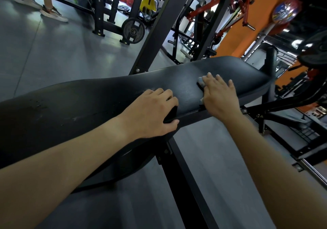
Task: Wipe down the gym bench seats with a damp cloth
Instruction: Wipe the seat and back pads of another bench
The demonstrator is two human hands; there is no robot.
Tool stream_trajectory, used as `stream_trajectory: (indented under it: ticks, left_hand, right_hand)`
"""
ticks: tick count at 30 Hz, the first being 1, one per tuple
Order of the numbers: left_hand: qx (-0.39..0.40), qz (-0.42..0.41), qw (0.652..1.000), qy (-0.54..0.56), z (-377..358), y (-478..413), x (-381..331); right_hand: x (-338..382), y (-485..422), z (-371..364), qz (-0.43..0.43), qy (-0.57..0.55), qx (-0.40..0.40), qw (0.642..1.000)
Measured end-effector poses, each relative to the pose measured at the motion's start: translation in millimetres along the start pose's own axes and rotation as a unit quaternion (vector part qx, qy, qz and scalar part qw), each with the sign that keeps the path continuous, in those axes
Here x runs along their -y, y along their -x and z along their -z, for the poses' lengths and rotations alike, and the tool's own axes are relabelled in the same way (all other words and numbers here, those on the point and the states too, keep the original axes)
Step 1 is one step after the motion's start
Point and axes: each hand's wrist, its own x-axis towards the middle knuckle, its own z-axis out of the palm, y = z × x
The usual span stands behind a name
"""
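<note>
A long black padded bench (185, 80) runs across the view from lower left to upper right. My left hand (152, 112) grips its near edge, fingers curled on top and thumb under the pad. To the right, my right hand (219, 94) lies flat with straight fingers on a grey cloth (200, 81), pressing it onto the pad. Only the cloth's edges peek out beside the fingers and under the palm. Faint wet streaks mark the pad to the left of my left hand.
The bench's black steel frame (185, 159) slopes down between my arms. A black rack upright (159, 29) rises just behind the bench. A weight plate (133, 31) leans on a rack at the back. A person's legs (47, 2) stand top left. An orange pillar (247, 22) is at right.
</note>
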Motion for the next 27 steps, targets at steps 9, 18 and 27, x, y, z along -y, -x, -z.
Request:
stream_trajectory:
  ticks: [9, 18, 27]
  left_hand:
    - [-0.006, -0.017, 1.0, 0.016, -8.3, -30.2, -33.9]
    - [-0.012, -0.042, 0.999, 0.025, -26.3, -80.8, -71.5]
    - [-0.03, -0.029, 0.998, -0.043, -41.7, -109.8, -87.0]
  right_hand:
    - [-4.2, 60.5, -7.6, 0.112, -0.051, -0.058, 0.991]
    - [-78.2, 28.3, -5.0, -0.024, -0.089, -0.147, 0.985]
    - [-79.8, 16.4, -12.4, -0.135, -0.22, -0.257, 0.931]
